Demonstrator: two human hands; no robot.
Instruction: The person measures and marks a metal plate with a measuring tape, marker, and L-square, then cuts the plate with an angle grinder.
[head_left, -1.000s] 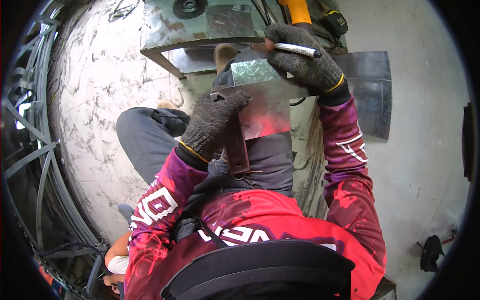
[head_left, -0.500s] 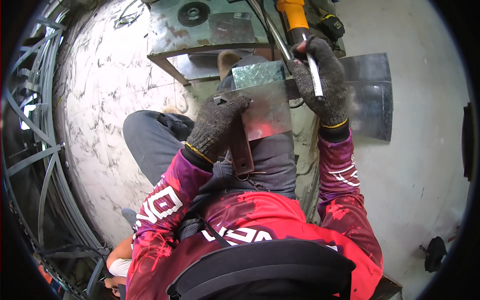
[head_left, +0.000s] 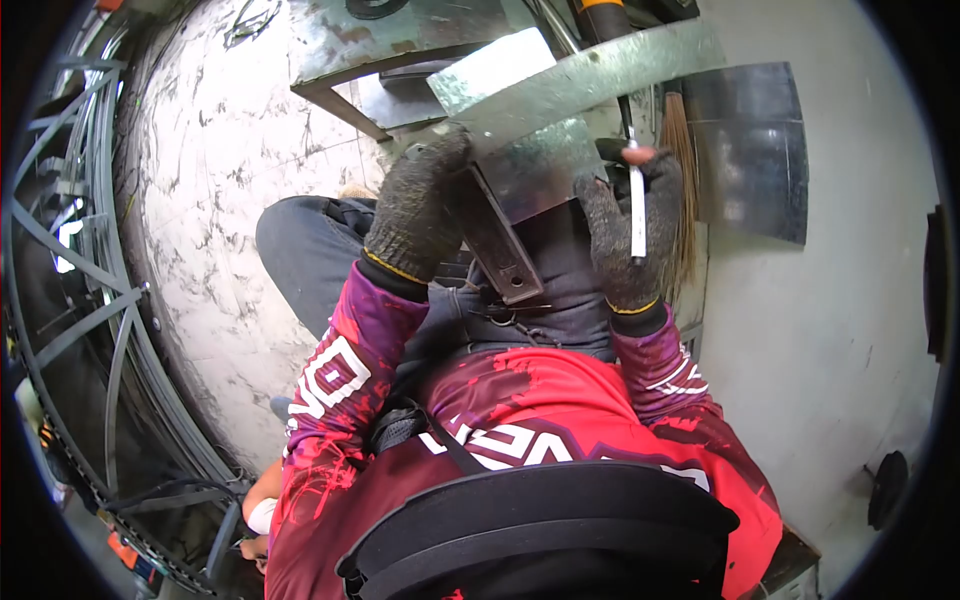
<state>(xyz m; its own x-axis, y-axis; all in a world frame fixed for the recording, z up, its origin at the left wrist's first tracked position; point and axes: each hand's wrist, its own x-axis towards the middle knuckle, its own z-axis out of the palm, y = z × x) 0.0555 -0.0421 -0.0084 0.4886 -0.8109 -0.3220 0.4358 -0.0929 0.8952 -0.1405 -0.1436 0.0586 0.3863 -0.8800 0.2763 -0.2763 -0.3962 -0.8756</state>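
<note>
We find the left hand [head_left: 418, 205] closed around the handle [head_left: 500, 245] of the square [head_left: 600, 80], apparently to control its angle across the sheet [head_left: 548, 165], which lies over the lap [head_left: 565, 260]. Whether square and sheet touch all along, we cannot tell. The right hand [head_left: 613, 235], partly curled, pinches the marker [head_left: 638, 215] beneath the thumb beside the sheet; we judge this grip secures it while leaving the square unobstructed.

Head view: metal square [head_left: 498, 240], metal sheet [head_left: 553, 162], white marker [head_left: 638, 215].
I log: left gloved hand [head_left: 415, 208], gripping the square, blade [head_left: 600, 78] across the sheet; right gloved hand [head_left: 630, 232], holding the marker.
</note>
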